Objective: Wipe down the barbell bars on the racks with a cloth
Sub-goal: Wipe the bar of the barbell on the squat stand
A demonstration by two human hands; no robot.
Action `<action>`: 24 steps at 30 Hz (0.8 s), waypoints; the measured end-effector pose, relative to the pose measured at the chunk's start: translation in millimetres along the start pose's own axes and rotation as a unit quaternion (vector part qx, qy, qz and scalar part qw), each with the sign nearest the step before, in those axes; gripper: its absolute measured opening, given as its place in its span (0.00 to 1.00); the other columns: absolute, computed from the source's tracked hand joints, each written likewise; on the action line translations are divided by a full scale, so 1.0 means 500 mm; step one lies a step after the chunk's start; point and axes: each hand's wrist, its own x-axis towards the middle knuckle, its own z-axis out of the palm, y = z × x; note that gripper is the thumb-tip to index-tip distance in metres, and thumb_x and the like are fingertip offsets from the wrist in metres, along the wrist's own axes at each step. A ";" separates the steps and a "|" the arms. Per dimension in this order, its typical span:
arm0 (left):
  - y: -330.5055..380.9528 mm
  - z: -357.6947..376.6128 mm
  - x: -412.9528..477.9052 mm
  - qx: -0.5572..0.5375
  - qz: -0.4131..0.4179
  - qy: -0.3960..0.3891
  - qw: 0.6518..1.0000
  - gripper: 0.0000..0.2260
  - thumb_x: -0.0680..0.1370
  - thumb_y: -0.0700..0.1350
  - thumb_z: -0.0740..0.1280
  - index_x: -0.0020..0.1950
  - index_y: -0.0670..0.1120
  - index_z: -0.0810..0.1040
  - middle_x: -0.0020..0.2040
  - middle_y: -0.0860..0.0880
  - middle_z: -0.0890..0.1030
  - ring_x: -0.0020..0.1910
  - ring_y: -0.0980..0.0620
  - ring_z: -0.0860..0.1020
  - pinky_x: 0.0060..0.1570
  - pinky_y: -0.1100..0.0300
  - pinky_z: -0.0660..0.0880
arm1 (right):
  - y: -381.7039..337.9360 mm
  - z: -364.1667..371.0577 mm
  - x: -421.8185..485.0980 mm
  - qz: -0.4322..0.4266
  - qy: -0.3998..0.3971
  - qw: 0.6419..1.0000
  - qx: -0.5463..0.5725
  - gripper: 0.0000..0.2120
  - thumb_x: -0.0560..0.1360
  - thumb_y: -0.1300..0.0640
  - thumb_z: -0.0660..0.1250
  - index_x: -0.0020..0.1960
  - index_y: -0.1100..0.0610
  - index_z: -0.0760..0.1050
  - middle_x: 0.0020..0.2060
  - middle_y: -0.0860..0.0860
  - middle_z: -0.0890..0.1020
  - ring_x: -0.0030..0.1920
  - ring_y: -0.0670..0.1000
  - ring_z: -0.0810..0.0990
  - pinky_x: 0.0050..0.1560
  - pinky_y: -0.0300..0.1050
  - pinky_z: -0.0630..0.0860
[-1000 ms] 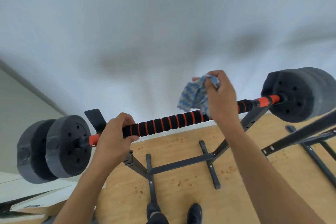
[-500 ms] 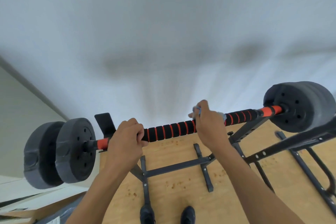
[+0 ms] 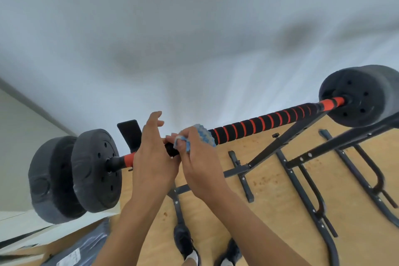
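Head view: the bar (image 3: 269,119) lies across the rack (image 3: 278,147), with plates (image 3: 95,170) at each end. The right hand (image 3: 198,164) grips the cloth (image 3: 204,135), which is wrapped round the bar near its left end. The left hand (image 3: 153,153) is just beside it over the bar, fingers straight and lifted, holding nothing. Wiping appears under way. The orange stretch beyond the left hand probably remains. Whether the right stretch is clean cannot be told, and no other bar is in view.
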 end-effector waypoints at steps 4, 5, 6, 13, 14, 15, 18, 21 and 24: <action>-0.031 -0.022 -0.016 -0.004 0.026 -0.070 0.997 0.43 0.74 0.39 0.79 0.78 0.63 0.57 0.73 0.59 0.69 0.61 0.66 0.77 0.50 0.70 0.70 | 0.010 -0.015 -0.053 -0.009 -0.042 0.999 0.031 0.08 0.87 0.47 0.53 0.58 0.50 0.68 0.50 0.46 0.83 0.38 0.42 0.79 0.39 0.45 0.79; -0.034 -0.025 -0.021 0.006 0.028 -0.087 0.996 0.43 0.74 0.40 0.79 0.79 0.62 0.58 0.74 0.59 0.68 0.64 0.65 0.75 0.55 0.67 0.72 | 0.021 -0.027 -0.076 0.007 -0.051 0.998 0.025 0.09 0.87 0.46 0.53 0.58 0.49 0.68 0.49 0.48 0.84 0.37 0.42 0.79 0.38 0.45 0.79; -0.033 -0.024 -0.029 0.034 0.031 -0.097 0.994 0.43 0.74 0.40 0.79 0.79 0.60 0.58 0.76 0.58 0.67 0.69 0.63 0.73 0.61 0.62 0.73 | 0.040 -0.045 -0.102 0.034 -0.047 0.998 0.015 0.09 0.86 0.44 0.53 0.58 0.47 0.68 0.47 0.48 0.84 0.39 0.43 0.80 0.38 0.46 0.80; 0.105 0.207 -0.224 0.173 0.233 -0.162 0.943 0.37 0.80 0.46 0.72 0.84 0.52 0.56 0.84 0.54 0.54 0.84 0.51 0.49 0.82 0.50 0.54 | 0.252 -0.361 -0.331 0.245 0.186 0.950 -0.054 0.07 0.86 0.48 0.56 0.49 0.46 0.69 0.39 0.53 0.80 0.37 0.52 0.79 0.30 0.40 0.73; 0.135 0.266 -0.273 0.167 0.252 -0.212 0.929 0.36 0.81 0.46 0.70 0.84 0.52 0.55 0.84 0.55 0.54 0.84 0.51 0.51 0.82 0.50 0.57 | 0.285 -0.408 -0.385 0.273 0.196 0.939 -0.078 0.07 0.86 0.49 0.57 0.50 0.48 0.69 0.38 0.55 0.79 0.35 0.52 0.78 0.26 0.38 0.69; 0.165 0.329 -0.321 0.168 0.273 -0.262 0.910 0.36 0.82 0.46 0.69 0.84 0.52 0.53 0.84 0.54 0.55 0.83 0.50 0.55 0.80 0.50 0.61 | 0.316 -0.453 -0.443 0.302 0.193 0.928 -0.100 0.06 0.86 0.50 0.57 0.51 0.50 0.69 0.36 0.55 0.79 0.33 0.52 0.77 0.23 0.38 0.67; 0.248 0.520 -0.474 0.221 0.364 -0.393 0.815 0.39 0.81 0.43 0.70 0.85 0.49 0.50 0.85 0.48 0.54 0.81 0.46 0.60 0.77 0.49 0.65 | 0.407 -0.567 -0.626 0.373 0.171 0.900 -0.147 0.07 0.85 0.50 0.58 0.52 0.52 0.68 0.37 0.53 0.79 0.32 0.52 0.78 0.25 0.42 0.66; 0.322 0.692 -0.631 0.319 0.442 -0.457 0.703 0.42 0.81 0.44 0.70 0.85 0.47 0.44 0.86 0.44 0.48 0.83 0.43 0.53 0.79 0.45 0.59 | 0.483 -0.688 -0.822 0.415 0.206 0.871 -0.163 0.08 0.85 0.50 0.59 0.51 0.54 0.68 0.38 0.54 0.78 0.34 0.54 0.77 0.28 0.45 0.64; 0.409 0.827 -0.799 0.356 0.462 -0.494 0.644 0.43 0.81 0.44 0.69 0.85 0.46 0.42 0.85 0.42 0.48 0.84 0.40 0.50 0.79 0.43 0.59 | 0.524 -0.825 -1.029 0.464 0.257 0.831 -0.169 0.10 0.85 0.51 0.59 0.50 0.56 0.68 0.37 0.54 0.76 0.35 0.54 0.77 0.29 0.45 0.65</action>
